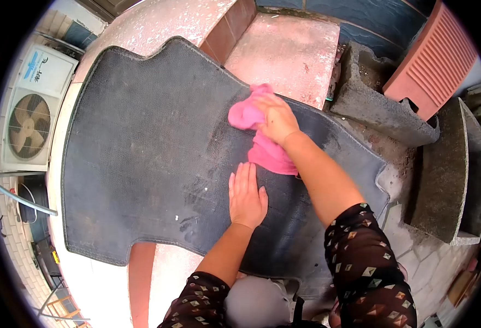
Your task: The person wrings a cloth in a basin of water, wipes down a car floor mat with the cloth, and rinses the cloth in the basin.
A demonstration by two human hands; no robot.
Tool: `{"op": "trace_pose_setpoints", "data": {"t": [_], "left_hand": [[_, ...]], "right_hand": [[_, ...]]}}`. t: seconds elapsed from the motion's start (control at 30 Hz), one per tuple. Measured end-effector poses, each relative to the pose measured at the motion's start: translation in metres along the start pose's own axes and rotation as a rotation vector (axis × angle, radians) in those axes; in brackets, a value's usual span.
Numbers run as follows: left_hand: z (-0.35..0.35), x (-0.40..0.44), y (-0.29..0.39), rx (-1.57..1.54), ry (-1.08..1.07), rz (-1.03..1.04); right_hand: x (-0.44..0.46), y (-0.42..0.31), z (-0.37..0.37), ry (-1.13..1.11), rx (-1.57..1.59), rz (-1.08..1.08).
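A large dark grey leather-textured mat (136, 126) with stitched edges lies spread over stone steps, wet and darker on its right part. My right hand (277, 119) is closed around a bunched pink cloth (272, 154), pressed onto the mat near its upper edge. Part of the cloth sticks out past the fingers on both sides. Lower and to the left, my left hand (247, 198) rests flat on the mat, its fingers stretched out and nothing in it. Small white specks dot the surface left of that hand.
Pinkish stone steps (287, 52) lie beneath and behind the mat. Grey concrete troughs (379, 112) and a ridged pink plastic washboard (434, 60) stand at the right. An air-conditioner unit (31, 112) is at the far left. Paving (415, 254) shows at lower right.
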State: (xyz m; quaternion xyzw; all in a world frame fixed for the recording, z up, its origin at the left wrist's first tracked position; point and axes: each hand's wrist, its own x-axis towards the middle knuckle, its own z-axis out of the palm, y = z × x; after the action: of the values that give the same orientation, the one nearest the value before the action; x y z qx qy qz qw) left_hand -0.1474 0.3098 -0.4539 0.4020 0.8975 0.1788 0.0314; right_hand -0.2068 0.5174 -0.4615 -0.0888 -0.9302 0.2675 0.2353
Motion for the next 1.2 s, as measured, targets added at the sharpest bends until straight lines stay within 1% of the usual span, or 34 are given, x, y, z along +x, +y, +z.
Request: {"op": "trace_pose_setpoints", "data": {"t": [0.07, 0.13, 0.2, 0.23, 0.27, 0.33, 0.4, 0.47, 0.53, 0.6, 0.67, 0.73, 0.77, 0.83, 0.87, 0.9, 0.97, 1.0, 1.07, 1.13, 1.2], "left_hand": [[0.003, 0.0, -0.002, -0.024, 0.023, -0.001], [0.001, -0.002, -0.003, -0.055, 0.049, 0.02], [0.0, -0.007, -0.006, -0.381, 0.167, -0.102], [0.002, -0.011, -0.008, -0.415, 0.208, -0.126], [0.005, -0.011, -0.011, -0.396, 0.248, -0.056], [0.005, -0.009, -0.008, -0.355, 0.279, -0.058], [0.007, -0.009, -0.008, -0.302, 0.25, -0.06], [0.005, -0.009, -0.006, -0.224, 0.206, -0.079], [0.002, -0.009, -0.003, -0.233, 0.18, -0.106], [0.005, -0.009, -0.008, -0.295, 0.233, -0.088], [0.007, -0.009, -0.014, -0.382, 0.286, -0.038], [0.005, -0.009, -0.017, -0.443, 0.322, 0.063], [0.007, -0.009, -0.018, -0.437, 0.318, 0.067], [0.012, -0.011, -0.023, -0.534, 0.384, 0.007], [0.012, -0.012, -0.023, -0.527, 0.376, 0.002], [0.012, -0.011, -0.024, -0.497, 0.365, 0.011], [0.011, -0.01, -0.023, -0.462, 0.36, 0.015], [0.011, -0.01, -0.023, -0.463, 0.358, 0.014], [0.009, -0.01, -0.02, -0.464, 0.374, 0.023], [0.011, -0.009, -0.022, -0.488, 0.379, 0.006], [0.013, -0.01, -0.024, -0.52, 0.378, -0.012]], "right_hand": [[-0.003, -0.01, 0.01, 0.217, -0.163, 0.252], [-0.029, -0.033, 0.006, 0.108, -0.082, 0.217], [-0.074, -0.055, -0.009, -0.055, 0.047, 0.094], [-0.091, -0.06, -0.02, -0.079, 0.062, 0.06], [-0.102, -0.061, -0.028, -0.106, 0.082, 0.025], [-0.086, -0.037, -0.029, -0.11, 0.116, 0.022], [-0.055, -0.006, -0.021, 0.056, 0.012, 0.104], [-0.034, 0.012, -0.02, 0.251, -0.113, 0.298], [-0.049, -0.003, -0.021, 0.196, -0.114, 0.292], [-0.092, -0.04, -0.033, 0.106, -0.01, 0.228], [-0.145, -0.08, -0.039, 0.004, 0.05, 0.186], [-0.18, -0.106, -0.045, -0.091, 0.177, 0.234], [-0.176, -0.099, -0.046, -0.087, 0.182, 0.237], [-0.154, -0.071, -0.05, -0.14, 0.144, 0.145], [-0.134, -0.057, -0.052, -0.021, 0.09, 0.122], [-0.113, -0.035, -0.047, 0.053, 0.082, 0.154], [-0.076, 0.006, -0.041, 0.202, -0.044, 0.254], [-0.064, 0.016, -0.043, 0.234, -0.079, 0.297], [-0.073, 0.006, -0.038, 0.259, -0.137, 0.339], [-0.112, -0.03, -0.043, 0.192, -0.021, 0.339], [-0.165, -0.073, -0.043, 0.104, 0.094, 0.26]]}}
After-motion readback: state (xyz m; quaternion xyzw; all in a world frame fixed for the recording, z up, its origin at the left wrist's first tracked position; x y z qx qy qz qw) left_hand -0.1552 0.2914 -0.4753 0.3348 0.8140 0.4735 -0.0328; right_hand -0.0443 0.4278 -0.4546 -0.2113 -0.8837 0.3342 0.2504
